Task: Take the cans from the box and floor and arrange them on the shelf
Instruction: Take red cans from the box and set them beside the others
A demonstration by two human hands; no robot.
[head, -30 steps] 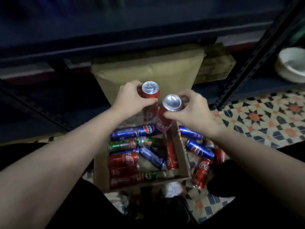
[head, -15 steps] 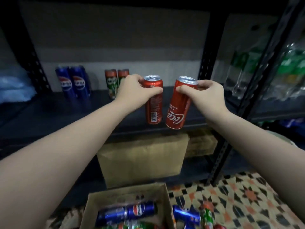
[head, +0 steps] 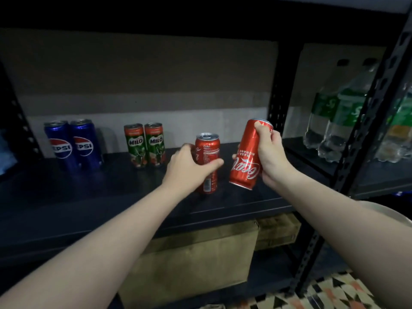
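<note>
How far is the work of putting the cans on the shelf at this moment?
Done: two Pepsi cans and two Milo cans stand upright on the shelf. In hand: the left hand holds an upright Coke can low at the shelf; the right hand holds a tilted Coke can above it. Left: setting both down; remaining cans are out of view.

clear bottles (head: 334,128), cardboard box (head: 189,264), tiled floor (head: 334,293)

head-worn view, facing forward, close to the shelf (head: 124,204), arms' reach
</note>
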